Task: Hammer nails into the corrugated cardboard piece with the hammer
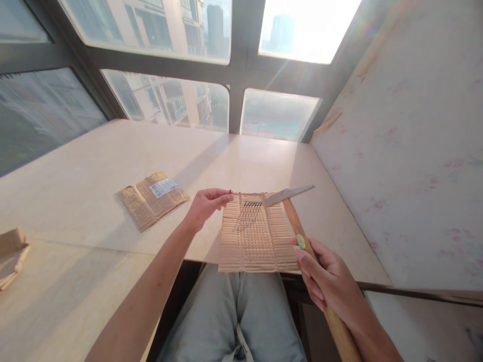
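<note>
A flat piece of corrugated cardboard [260,241], dotted with rows of small holes, lies at the table's near edge over my lap. A short row of dark nails [252,204] stands in its far part. My left hand [207,205] pinches a small nail at the cardboard's far left corner. My right hand [327,281] grips the wooden handle of a hammer [292,211]. The metal hammer head hovers just right of the nail row, above the cardboard.
A second folded cardboard piece [153,198] with a white label lies to the left on the beige table [94,166]. Another cardboard scrap [11,254] sits at the far left edge. Windows run behind the table. A pale wall closes the right side.
</note>
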The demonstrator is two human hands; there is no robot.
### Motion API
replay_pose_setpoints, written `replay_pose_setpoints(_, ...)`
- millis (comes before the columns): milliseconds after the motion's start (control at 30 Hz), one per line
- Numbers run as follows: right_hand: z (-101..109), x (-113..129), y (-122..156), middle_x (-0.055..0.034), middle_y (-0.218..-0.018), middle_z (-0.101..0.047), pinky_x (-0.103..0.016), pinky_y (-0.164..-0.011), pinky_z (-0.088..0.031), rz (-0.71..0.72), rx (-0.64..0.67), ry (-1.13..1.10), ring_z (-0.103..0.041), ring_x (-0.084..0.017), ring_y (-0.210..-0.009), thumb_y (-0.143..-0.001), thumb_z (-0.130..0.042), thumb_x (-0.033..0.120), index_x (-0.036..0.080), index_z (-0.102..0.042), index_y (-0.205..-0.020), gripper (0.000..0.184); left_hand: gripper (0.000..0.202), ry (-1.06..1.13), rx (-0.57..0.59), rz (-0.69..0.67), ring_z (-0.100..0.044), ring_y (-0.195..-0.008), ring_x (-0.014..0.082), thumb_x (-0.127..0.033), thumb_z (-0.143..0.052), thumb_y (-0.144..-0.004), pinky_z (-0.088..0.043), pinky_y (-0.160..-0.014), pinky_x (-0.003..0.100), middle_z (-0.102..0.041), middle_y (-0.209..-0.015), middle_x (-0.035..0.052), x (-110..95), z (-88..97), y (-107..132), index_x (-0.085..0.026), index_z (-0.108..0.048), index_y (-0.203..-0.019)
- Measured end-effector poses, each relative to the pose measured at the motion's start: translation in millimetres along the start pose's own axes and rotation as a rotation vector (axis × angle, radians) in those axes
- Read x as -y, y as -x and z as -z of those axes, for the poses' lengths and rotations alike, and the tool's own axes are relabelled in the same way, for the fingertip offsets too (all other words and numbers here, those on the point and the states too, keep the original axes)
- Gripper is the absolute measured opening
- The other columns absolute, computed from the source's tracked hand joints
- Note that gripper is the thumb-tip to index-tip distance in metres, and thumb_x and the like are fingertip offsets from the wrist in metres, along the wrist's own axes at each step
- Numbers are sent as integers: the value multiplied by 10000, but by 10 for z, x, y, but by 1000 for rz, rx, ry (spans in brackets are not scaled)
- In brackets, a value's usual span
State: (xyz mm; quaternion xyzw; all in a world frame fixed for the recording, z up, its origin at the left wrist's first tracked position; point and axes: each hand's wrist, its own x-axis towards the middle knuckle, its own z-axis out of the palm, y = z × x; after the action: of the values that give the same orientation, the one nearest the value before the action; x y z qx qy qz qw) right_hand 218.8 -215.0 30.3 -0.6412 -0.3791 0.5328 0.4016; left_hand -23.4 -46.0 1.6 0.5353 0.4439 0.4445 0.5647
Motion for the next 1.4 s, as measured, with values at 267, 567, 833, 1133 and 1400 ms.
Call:
replay_pose_setpoints(267, 9, 29, -1, 132, -433, -343, -145, -243, -305, -13, 27, 24, -244, -48, -286, -811, -611, 550, 166, -547, -1175, 534, 219, -373, 28, -205, -612, -1021, 232, -437, -760, -713, -477, -861, 386, -696, -1071, 80, 215, 5, -156, -259, -785, -838)
replay_pose_setpoints(567, 10, 6, -25, 132, -439, -353, -140, -239, -306, -22, 41, 19, -256, -48, -284, -803, -614, 548, 169, -556, -1148, 516, 136, -531, 68, -346, -381, -1378, 275, -375, -748, -764, -252, -1140, 530, -657, -1250, 76, 291, -34, -273, -271, -780, -845)
replay_pose_setpoints(833, -12, 30, -32, 132, -458, -345, -136, -238, -310, 0, 44, 9, -251, -43, -294, -824, -606, 541, 183, -548, -1079, 444, 169, -499, 178, -273, -436, -1351, 298, -383, -740, -763, -317, -1103, 521, -720, -1119, 113, 273, -31, -326, -242, -785, -843)
replay_pose_setpoints(1133, -28, 20, -45, 140, -437, -325, -134, -243, -299, -8, 42, 6, -232, -45, -294, -839, -588, 544, 181, -538, -1111, 456, 218, -418, 205, -214, -367, -1404, 294, -401, -735, -750, -330, -1114, 479, -691, -1191, 130, 302, -11, -305, -230, -790, -872)
replay_pose_setpoints(1400, -15, 31, -55, 146, -422, -308, -133, -249, -296, -20, 81, 8, -237, -49, -297, -859, -569, 527, 169, -508, -1192, 492, 201, -363, 231, -154, -331, -1424, 284, -395, -735, -752, -337, -1113, 486, -719, -1126, 121, 247, -28, -283, -244, -791, -873)
